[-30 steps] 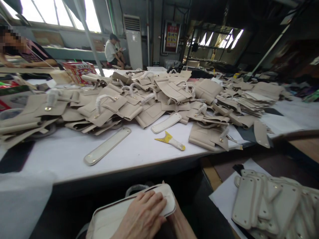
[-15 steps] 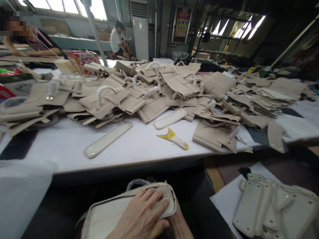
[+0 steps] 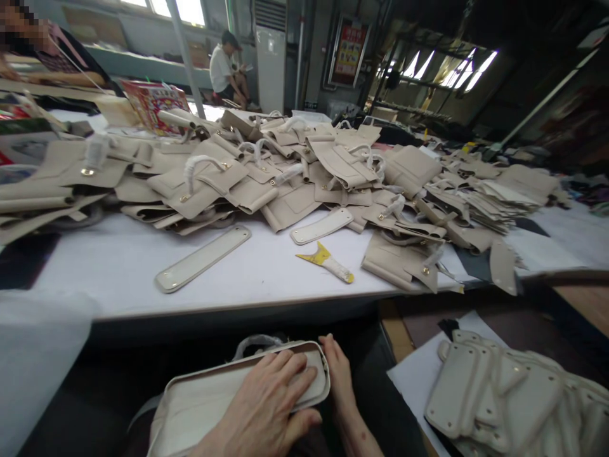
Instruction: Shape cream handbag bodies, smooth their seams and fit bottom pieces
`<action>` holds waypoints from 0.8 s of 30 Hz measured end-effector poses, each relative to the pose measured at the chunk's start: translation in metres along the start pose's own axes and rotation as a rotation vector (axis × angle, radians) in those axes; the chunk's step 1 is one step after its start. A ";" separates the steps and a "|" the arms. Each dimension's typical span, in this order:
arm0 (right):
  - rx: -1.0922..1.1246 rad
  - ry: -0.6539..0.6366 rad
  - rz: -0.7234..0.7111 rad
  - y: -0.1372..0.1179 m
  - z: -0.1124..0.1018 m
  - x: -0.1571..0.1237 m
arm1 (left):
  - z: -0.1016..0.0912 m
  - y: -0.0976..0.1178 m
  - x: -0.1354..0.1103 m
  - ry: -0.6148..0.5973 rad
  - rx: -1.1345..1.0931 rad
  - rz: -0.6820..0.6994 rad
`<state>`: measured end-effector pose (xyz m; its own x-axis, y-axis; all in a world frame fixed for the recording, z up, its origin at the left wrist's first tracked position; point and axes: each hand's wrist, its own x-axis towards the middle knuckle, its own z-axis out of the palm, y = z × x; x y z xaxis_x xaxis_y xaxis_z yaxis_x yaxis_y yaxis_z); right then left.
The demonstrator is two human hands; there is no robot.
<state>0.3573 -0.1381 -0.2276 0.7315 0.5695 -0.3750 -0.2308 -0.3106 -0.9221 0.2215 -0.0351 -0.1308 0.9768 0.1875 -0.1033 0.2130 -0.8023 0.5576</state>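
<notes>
Handbag [image 3: 197, 403] lies in front of the table [image 3: 118, 273], its long axis from lower left to upper right. Left hand [image 3: 266, 400] rests flat over it, fingers extended; right hand [image 3: 339, 371] is at its right end, whose grip I cannot tell.

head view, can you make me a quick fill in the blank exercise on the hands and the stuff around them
The left hand is spread over the pale bag, while the person's ____ hand is at its end.
The forked end of the small tool is ____ in colour.
In the picture, the pile of pale panels lies toward the lower ____ corner.

Missing words: right; yellow; right.
</notes>
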 end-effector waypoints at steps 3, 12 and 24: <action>-0.216 -0.147 -0.102 -0.031 -0.021 -0.022 | 0.001 -0.001 -0.001 0.015 0.037 0.020; -0.843 -0.104 -0.249 -0.058 -0.009 -0.036 | 0.003 -0.005 0.004 0.015 0.206 0.152; -0.720 -0.144 -0.197 -0.062 -0.003 -0.050 | -0.027 -0.015 0.050 -0.074 0.241 0.091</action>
<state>0.3371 -0.1495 -0.1513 0.6131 0.7446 -0.2640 0.4073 -0.5843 -0.7020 0.2661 0.0017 -0.1219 0.9892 0.0737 -0.1265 0.1146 -0.9275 0.3558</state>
